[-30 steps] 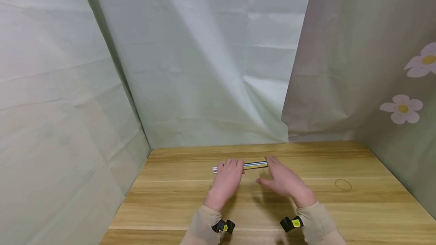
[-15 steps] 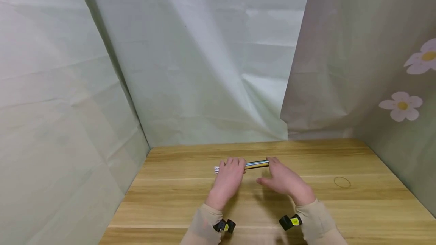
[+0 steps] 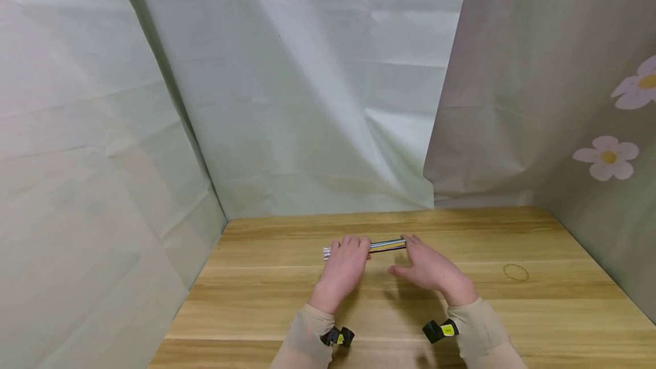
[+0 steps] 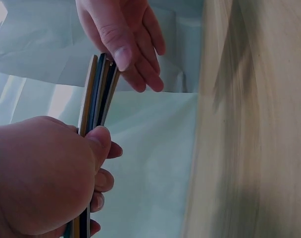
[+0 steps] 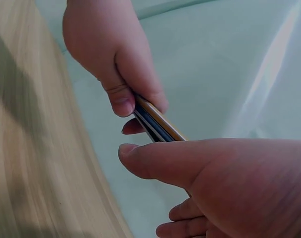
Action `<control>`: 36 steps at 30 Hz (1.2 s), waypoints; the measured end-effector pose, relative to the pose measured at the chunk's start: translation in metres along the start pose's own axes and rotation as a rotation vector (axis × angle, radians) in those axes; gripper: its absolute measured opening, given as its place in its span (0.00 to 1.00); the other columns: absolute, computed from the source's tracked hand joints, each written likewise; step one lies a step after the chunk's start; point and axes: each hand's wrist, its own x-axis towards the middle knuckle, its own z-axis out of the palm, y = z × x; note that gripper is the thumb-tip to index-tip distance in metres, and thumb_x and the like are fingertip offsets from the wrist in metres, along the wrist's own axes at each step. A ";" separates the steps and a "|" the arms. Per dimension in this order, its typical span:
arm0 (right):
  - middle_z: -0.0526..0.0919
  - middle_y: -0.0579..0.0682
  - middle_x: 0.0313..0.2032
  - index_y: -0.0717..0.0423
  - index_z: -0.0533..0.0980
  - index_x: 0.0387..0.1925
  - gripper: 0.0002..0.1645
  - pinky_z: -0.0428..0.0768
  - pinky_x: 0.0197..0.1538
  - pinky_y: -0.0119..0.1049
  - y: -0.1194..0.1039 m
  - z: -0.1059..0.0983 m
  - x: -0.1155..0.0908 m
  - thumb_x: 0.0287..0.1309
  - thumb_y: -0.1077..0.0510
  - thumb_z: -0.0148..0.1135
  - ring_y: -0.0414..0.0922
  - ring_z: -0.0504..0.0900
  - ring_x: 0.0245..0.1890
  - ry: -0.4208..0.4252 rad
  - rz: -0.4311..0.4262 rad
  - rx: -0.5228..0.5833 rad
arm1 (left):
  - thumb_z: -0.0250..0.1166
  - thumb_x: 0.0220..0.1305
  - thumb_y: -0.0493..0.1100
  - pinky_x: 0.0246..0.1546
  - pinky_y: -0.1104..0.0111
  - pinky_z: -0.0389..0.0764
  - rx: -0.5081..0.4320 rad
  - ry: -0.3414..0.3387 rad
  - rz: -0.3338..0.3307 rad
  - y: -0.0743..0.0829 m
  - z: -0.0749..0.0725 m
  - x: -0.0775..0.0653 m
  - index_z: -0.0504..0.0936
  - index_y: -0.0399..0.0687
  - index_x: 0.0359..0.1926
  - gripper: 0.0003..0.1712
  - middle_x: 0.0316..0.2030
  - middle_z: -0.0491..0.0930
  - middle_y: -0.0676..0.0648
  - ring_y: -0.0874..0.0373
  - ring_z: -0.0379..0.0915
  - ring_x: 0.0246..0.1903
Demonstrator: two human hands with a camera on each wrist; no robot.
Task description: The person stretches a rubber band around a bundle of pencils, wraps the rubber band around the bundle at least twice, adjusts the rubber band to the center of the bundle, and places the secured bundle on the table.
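Observed pale, creased left sheet [image 3: 87, 158] and back sheet [image 3: 297, 113] as walls, plus greyer right sheet [image 3: 538, 84] printed with white, yellow-centred flowers [image 3: 608, 158]. Noted slanting bright sheen down back sheet, dark strip [image 3: 151, 33] at left rear corner. Recorded worktop [image 3: 246, 292] in light wood grain, with browner side-to-side streaks and soft shadows on its surface.

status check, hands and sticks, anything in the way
Left hand gripping stick bundle; right hand at its right end. Sticks slightly fanned there. Nothing seen in the way; thin loop lies off to the right.
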 end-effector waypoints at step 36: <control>0.74 0.77 0.66 0.78 0.67 0.70 0.39 0.71 0.66 0.69 0.073 -0.037 -0.028 0.74 0.51 0.66 0.74 0.73 0.67 0.084 -0.084 -0.092 | 0.63 0.79 0.48 0.42 0.63 0.66 -0.064 -0.046 -0.025 -0.003 -0.002 -0.001 0.77 0.51 0.50 0.08 0.44 0.81 0.52 0.56 0.73 0.45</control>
